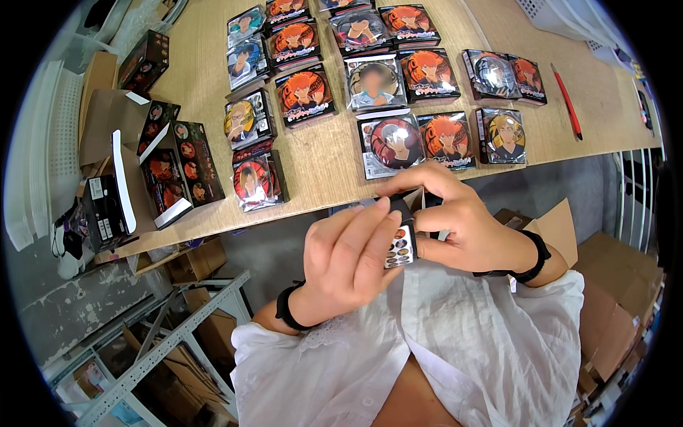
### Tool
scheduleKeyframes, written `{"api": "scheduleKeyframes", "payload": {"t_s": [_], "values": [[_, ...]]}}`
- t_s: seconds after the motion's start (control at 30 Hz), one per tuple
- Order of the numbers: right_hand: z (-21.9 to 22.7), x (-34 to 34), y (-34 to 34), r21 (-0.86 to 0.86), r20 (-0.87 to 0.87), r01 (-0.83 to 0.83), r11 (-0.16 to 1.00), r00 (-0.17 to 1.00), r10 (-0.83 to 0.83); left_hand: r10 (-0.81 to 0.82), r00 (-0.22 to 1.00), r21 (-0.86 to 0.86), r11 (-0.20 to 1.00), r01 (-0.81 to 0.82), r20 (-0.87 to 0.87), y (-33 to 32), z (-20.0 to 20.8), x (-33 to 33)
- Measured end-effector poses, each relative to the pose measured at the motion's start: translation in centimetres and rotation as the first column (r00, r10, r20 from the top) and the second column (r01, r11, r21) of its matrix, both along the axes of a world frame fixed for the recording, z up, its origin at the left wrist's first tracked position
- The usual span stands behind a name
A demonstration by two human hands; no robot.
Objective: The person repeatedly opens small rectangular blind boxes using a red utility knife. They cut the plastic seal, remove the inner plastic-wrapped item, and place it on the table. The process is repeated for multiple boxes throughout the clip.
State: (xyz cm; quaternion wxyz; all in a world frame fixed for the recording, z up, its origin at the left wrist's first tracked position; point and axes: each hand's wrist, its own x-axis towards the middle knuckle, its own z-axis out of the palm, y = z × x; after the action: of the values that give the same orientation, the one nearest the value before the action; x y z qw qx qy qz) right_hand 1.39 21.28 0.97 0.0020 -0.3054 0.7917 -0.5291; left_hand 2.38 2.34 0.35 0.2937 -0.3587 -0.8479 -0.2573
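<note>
In front of my chest, past the table's near edge, both hands are closed on a small black cardboard box (pixel 403 245) with rows of round pictures on one side. My left hand (pixel 348 256) wraps round it from the left, its fingers covering much of it. My right hand (pixel 455 217) grips its other end with thumb and fingers, near what looks like a raised flap. Whatever is inside the box is hidden. Just beyond my hands lie a badge in clear wrap (pixel 393 146) with a red picture and a small orange-and-black box (pixel 447 139).
Several wrapped badges and small picture boxes (pixel 306 92) stand in columns on the wooden table (pixel 192 121). A red pen-like tool (pixel 567 103) lies at the right. Open black display boxes (pixel 188 160) stand left. A metal rack (pixel 192 331) and cardboard boxes (pixel 615 292) are below.
</note>
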Motion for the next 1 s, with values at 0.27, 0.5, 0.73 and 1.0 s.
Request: {"api": "scheduleKeyframes", "payload": {"t_s": [0.27,0.5,0.73,1.0], "values": [[1.3,-0.2,0.8,-0.148,0.111,0.137,0.979,0.986,-0.121,-0.006,0.973,0.073,0.997,-0.011,0.23,-0.8,0.8,-0.9],[2.3,-1.3,2.0,-0.215,0.156,0.052,0.975,0.988,-0.018,-0.342,0.777,0.229,0.939,0.257,0.529,-2.1,0.6,-1.8],[3.5,-3.2,0.3,-0.311,0.186,-0.042,0.95,0.977,0.104,-0.81,-0.01,0.788,0.573,-0.227,0.586,-3.7,-0.4,-0.9],[3.5,-3.7,-0.7,-0.261,0.101,-0.037,0.965,0.993,0.066,-0.891,-0.26,0.794,0.451,-0.407,0.373,-4.7,-3.1,-1.3]]}}
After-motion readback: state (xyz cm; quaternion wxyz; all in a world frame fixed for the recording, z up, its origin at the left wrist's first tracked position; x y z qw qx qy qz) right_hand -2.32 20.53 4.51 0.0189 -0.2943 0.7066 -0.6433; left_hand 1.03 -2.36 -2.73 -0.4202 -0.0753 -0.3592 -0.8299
